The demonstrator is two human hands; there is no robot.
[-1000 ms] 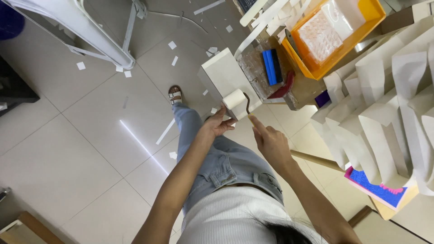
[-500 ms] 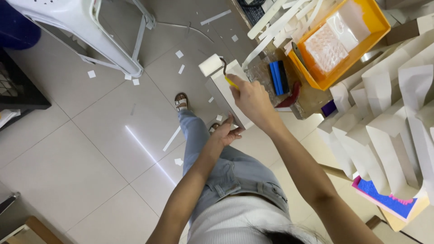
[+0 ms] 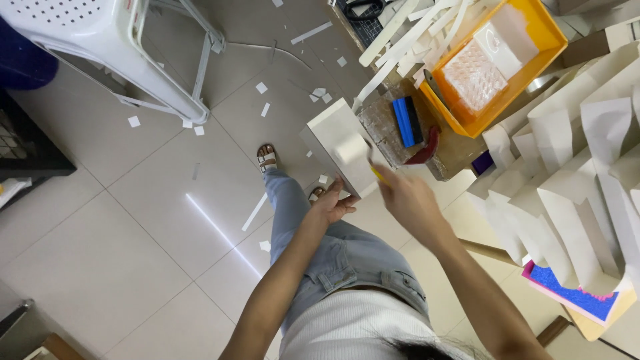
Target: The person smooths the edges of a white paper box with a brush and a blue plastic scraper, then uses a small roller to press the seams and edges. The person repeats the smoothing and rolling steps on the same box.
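My left hand (image 3: 331, 205) grips the near end of a white rectangular box (image 3: 333, 138) and holds it out above the floor. My right hand (image 3: 407, 197) is closed on the yellow handle of a small paint roller (image 3: 351, 149). The roller's white sleeve rests on the top face of the box. My jeans and a sandalled foot (image 3: 267, 157) show below the box.
An orange tray (image 3: 547, 50) holding a white block and a textured pad sits on the table, with a blue tool (image 3: 405, 121) beside it. Several folded white paper bags (image 3: 567, 153) cover the table on the right. A white plastic stool (image 3: 113, 53) stands on the scrap-strewn tiled floor.
My right hand has run the roller along the box, first to its far end and then back toward me. My left hand has kept its hold on the near end.
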